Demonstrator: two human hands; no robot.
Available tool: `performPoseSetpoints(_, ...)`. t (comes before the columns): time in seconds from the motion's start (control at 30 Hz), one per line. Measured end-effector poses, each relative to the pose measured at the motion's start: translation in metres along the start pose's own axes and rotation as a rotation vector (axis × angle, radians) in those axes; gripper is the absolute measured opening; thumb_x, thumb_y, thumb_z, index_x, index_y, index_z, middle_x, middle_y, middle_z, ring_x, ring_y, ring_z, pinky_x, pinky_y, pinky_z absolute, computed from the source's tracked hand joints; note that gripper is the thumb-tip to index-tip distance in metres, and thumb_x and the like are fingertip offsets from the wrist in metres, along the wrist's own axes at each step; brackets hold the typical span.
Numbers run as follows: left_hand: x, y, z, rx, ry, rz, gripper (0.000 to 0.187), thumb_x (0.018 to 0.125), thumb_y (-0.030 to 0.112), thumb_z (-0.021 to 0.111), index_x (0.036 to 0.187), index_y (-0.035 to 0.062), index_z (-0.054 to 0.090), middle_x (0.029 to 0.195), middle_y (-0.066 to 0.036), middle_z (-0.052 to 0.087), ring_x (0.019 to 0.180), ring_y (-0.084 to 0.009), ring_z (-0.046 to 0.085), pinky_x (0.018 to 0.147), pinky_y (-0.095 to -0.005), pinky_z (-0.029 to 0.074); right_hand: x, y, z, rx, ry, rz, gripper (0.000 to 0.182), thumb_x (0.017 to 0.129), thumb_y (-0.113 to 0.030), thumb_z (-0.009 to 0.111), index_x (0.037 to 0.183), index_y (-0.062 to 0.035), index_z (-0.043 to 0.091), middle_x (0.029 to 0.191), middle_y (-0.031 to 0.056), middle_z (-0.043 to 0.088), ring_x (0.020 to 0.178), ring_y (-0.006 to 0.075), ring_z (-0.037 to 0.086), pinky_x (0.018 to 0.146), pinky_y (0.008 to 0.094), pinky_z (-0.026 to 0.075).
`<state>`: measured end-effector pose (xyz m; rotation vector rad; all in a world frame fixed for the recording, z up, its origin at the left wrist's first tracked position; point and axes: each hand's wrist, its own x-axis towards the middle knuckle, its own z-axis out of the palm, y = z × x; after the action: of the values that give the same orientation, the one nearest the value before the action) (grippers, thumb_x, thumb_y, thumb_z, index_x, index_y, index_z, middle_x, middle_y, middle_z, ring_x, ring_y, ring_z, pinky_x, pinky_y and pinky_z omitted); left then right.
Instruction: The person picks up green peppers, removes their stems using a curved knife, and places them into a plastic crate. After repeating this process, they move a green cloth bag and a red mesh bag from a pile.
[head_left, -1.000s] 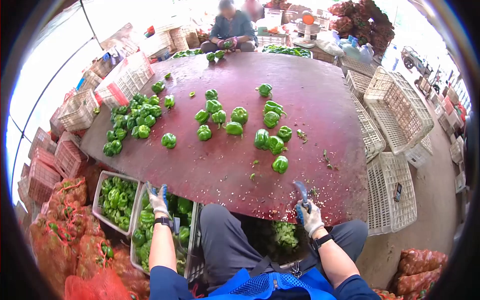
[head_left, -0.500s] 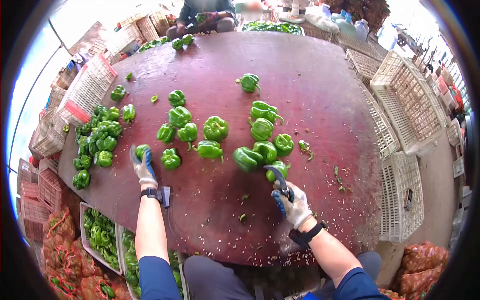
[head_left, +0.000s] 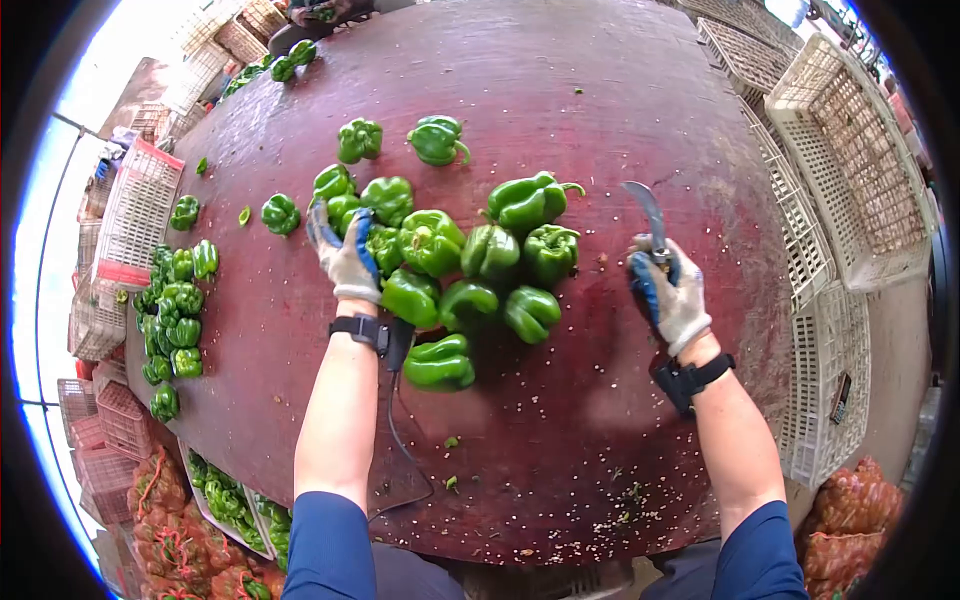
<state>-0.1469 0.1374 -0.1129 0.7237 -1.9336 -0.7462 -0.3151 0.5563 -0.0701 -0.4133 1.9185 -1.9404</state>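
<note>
R hand (head_left: 668, 295) grips knife (head_left: 645, 214); L hand (head_left: 345, 260) on peppers (head_left: 432, 243).

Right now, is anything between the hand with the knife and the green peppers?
Nothing visible. The right hand holds the knife upright, with only bare table between it and the nearest pepper.

The left hand (head_left: 345, 258) covers parts of the green peppers (head_left: 432, 242) beneath it, the right hand's (head_left: 668, 295) grip hides the knife handle (head_left: 660, 258), the bench's (head_left: 560, 420) far edge and a co-worker's hands (head_left: 320, 10) are cut off at the top, and the crates of peppers (head_left: 225, 500) off its near-left corner are partly hidden.
</note>
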Motion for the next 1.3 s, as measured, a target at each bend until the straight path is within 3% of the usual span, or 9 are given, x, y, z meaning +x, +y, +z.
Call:
performPoseSetpoints(0.33,0.039,0.08,0.148,-0.231,-0.133,-0.212,0.082,0.08,0.022,0.08,0.147,-0.0041,0.038,0.152,-0.02,0.033,0.14,-0.0309,0.032,0.116,-0.036,0.027,0.011,0.012,-0.034,0.216,0.131,0.028,0.035,0.091,-0.005,0.069,0.123,0.0027,0.06,0.105,0.009,0.068,0.089,0.0155,0.066,0.075,0.0298,0.056)
performPoseSetpoints(0.47,0.051,0.103,0.197,-0.09,-0.256,-0.144,0.102,0.074,0.032,0.084,0.153,0.001,0.028,0.159,-0.022,0.024,0.149,-0.0347,0.017,0.122,-0.039,0.014,0.009,0.011,-0.035,0.182,0.137,0.039,0.04,0.09,-0.014,0.072,0.123,0.003,0.059,0.104,0.0084,0.067,0.086,0.0147,0.065,0.074,0.0289,0.055)
performPoseSetpoints(0.57,0.064,0.111,0.248,-0.677,-0.322,-0.417,0.098,0.073,0.005,0.082,0.153,0.0083,0.025,0.138,-0.014,0.043,0.12,-0.0243,0.049,0.097,-0.0349,0.047,0.009,0.014,-0.038,0.131,0.14,0.047,0.042,0.089,-0.016,0.072,0.124,0.0024,0.059,0.106,0.0085,0.066,0.086,0.0144,0.065,0.074,0.0284,0.055)
performPoseSetpoints(0.7,0.072,0.15,0.277,-0.757,-0.578,-0.562,0.094,0.078,0.001,0.076,0.153,0.0117,0.022,0.125,-0.012,0.054,0.109,-0.0237,0.061,0.088,-0.0332,0.055,0.008,0.007,-0.035,0.116,0.154,0.071,0.04,0.089,-0.015,0.072,0.122,0.0017,0.06,0.106,0.0087,0.066,0.086,0.0138,0.065,0.073,0.0278,0.056)
performPoseSetpoints(0.8,0.064,0.188,0.244,-0.437,-0.607,-0.418,0.089,0.085,0.011,0.074,0.155,0.0017,0.02,0.157,-0.02,0.031,0.143,-0.0288,0.033,0.116,-0.0369,0.031,0.01,0.012,-0.036,0.099,0.153,0.037,0.037,0.089,-0.016,0.072,0.12,0.0011,0.061,0.103,0.0077,0.065,0.084,0.0124,0.064,0.072,0.0269,0.055)
performPoseSetpoints(0.93,0.031,0.156,0.129,-0.193,-0.712,-0.335,0.078,0.086,0.023,0.076,0.149,0.0011,0.037,0.149,-0.019,0.044,0.132,-0.0302,0.048,0.102,-0.0367,0.047,0.01,0.009,-0.036,0.03,0.144,0.028,0.032,0.088,-0.015,0.072,0.115,0.0009,0.062,0.097,0.0055,0.064,0.079,0.0112,0.061,0.069,0.026,0.052)
performPoseSetpoints(1.07,-0.045,0.217,0.027,-0.4,-0.595,-1.068,0.071,0.089,0.024,0.072,0.146,-0.0022,0.041,0.141,-0.017,0.051,0.131,-0.0265,0.049,0.108,-0.0364,0.041,0.011,0.005,-0.034,0.013,0.149,0.015,0.03,0.089,-0.015,0.072,0.113,-0.0009,0.063,0.096,0.0036,0.064,0.079,0.0109,0.061,0.069,0.0259,0.052)
performPoseSetpoints(1.13,-0.086,0.218,0.009,0.204,-0.898,-0.484,0.076,0.085,0.027,0.074,0.147,0.0,0.04,0.138,-0.019,0.053,0.13,-0.0281,0.05,0.107,-0.0368,0.042,0.013,0.003,-0.03,0.059,0.181,0.057,0.029,0.089,-0.015,0.072,0.114,-0.0023,0.063,0.094,0.0036,0.066,0.078,0.01,0.062,0.068,0.0253,0.053)
performPoseSetpoints(1.3,-0.128,0.269,0.007,0.0,-0.895,-0.371,0.084,0.077,0.031,0.076,0.146,0.0015,0.04,0.142,-0.023,0.048,0.134,-0.0351,0.046,0.114,-0.0418,0.036,0.029,-0.006,-0.05,0.242,0.174,0.461,0.036,0.098,-0.035,0.058,0.122,-0.0095,0.064,0.088,0.005,0.07,0.062,0.0126,0.062,0.046,0.0246,0.043)
